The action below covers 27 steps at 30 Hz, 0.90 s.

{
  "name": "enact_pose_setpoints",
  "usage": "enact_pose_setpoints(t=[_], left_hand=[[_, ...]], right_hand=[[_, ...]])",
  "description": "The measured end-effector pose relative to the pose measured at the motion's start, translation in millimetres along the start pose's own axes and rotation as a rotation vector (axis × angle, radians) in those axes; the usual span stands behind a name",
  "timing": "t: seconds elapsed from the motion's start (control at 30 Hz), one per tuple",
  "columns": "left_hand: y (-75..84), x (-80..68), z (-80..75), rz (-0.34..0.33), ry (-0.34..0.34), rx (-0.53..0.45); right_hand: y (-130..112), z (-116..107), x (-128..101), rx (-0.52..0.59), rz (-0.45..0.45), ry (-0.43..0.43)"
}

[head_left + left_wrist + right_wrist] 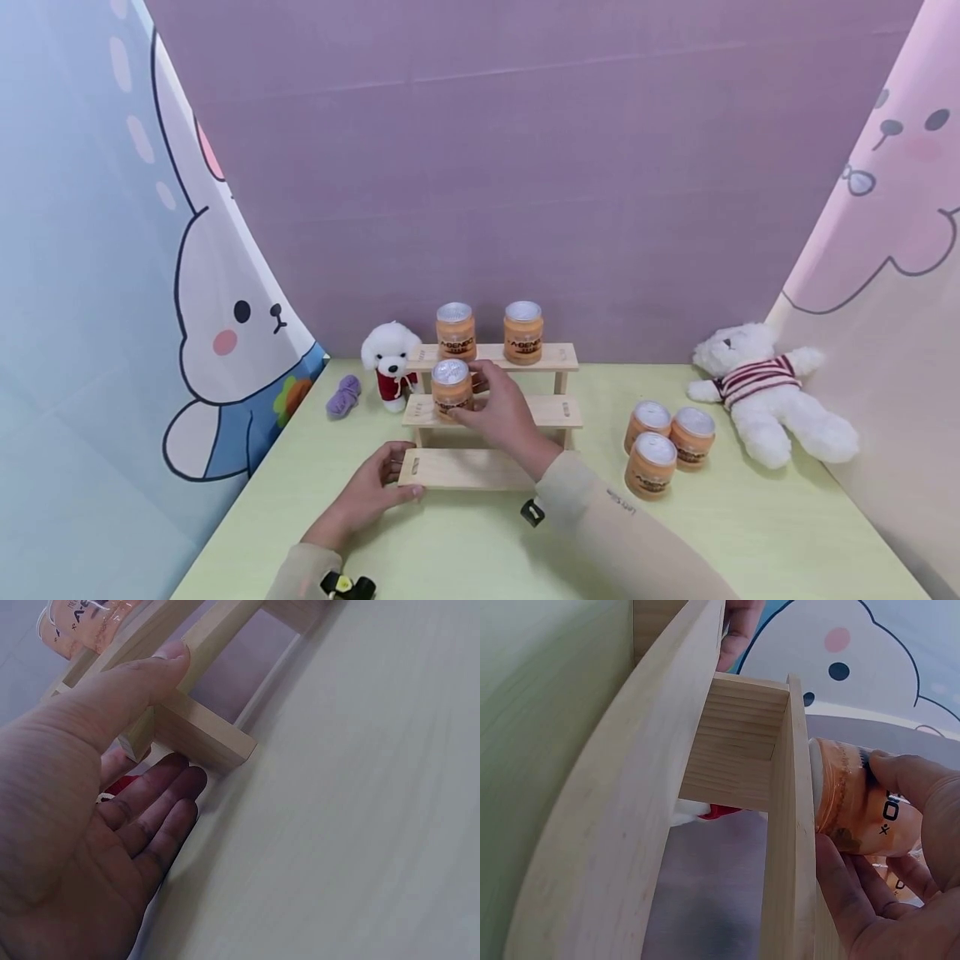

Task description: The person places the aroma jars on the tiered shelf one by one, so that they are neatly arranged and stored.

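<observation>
Gripped in the right hand (510,411), between thumb and curled fingers: one orange can (452,392), upright, at the left end of the middle tier of the wooden rack (465,468). Cannot tell whether in contact with the board. Pinched in the left hand (367,492): the left end of the rack's lowest tier. On the rack's top tier: two upright cans (523,335), apart. Right of the rack: three cans (650,482), close together; farther right, a plush bear (765,392). Just left of the rack: a plush dog (392,354).
</observation>
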<state>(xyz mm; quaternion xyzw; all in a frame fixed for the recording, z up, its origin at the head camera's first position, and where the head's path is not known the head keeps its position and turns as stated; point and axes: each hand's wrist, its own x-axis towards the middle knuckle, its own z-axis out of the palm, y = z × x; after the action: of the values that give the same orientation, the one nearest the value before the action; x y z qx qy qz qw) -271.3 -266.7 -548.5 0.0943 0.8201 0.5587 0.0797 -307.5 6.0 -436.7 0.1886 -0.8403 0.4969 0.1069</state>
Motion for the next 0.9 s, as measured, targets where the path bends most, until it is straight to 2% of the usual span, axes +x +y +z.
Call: enact_pose_setpoints(t=[0.23,0.57,0.9], left_hand=[[-1.1,1.4,-0.5,0.014,-0.002,-0.004],[0.8,0.7,0.7,0.027,0.0,-0.025],[-1.4,1.1,2.2,0.029,0.004,-0.005]], right_hand=[[2,0,-1,0.019,-0.027,-0.007],[0,-10,-8,0.01,-0.01,-0.02],[7,-49,-50,0.074,-0.013,0.023]])
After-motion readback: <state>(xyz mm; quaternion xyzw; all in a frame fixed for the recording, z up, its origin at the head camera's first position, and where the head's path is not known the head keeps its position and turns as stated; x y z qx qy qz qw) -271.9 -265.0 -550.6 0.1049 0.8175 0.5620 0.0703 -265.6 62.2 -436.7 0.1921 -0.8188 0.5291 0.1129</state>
